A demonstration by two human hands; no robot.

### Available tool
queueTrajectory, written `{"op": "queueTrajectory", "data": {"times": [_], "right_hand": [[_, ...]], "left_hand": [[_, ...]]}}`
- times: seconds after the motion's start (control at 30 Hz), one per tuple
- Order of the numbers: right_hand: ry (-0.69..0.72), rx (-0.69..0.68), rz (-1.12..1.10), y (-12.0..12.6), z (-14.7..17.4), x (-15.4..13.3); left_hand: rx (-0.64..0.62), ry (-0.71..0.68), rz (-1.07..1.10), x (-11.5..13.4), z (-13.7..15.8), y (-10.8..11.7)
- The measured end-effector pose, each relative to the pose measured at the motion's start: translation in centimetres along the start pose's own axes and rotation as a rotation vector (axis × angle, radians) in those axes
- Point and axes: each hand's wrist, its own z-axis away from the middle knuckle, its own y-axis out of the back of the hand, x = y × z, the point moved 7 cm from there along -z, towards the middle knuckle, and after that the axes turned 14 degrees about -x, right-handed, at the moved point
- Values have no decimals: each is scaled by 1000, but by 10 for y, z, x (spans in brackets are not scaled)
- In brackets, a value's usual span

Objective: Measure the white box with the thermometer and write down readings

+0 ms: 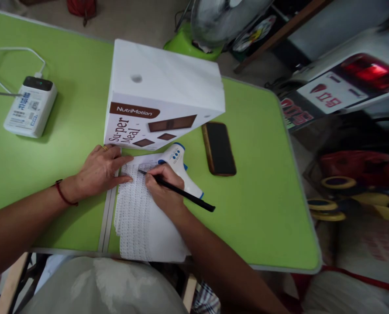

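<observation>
A long black pen point(184, 192) is pinched in my right hand point(165, 185), its tip touching the upper part of a sheet of paper point(135, 218). Rows of small dense writing cover the sheet's left side. My left hand point(102, 170) lies flat on the table and the paper's upper left edge, thumb and fingers apart. Just behind my right hand lies a white and blue infrared thermometer point(177, 163), partly hidden by the hand. Beyond both hands stands a white and brown "NutriMotion Super Meal" box point(164, 83).
On the green folding table point(263, 209), a dark phone point(218, 148) in a brown case lies to the right. A white power bank point(32, 104) with cables sits at the left. Past the far edge stands a fan point(227, 22); a white scooter point(354, 74) is at the right.
</observation>
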Motion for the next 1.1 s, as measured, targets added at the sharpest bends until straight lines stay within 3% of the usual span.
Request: {"op": "queueTrajectory", "data": {"times": [1.1], "right_hand": [[-26,23,-9,2,1,5]], "left_hand": [[33,-5,-8,0,0,3]]}}
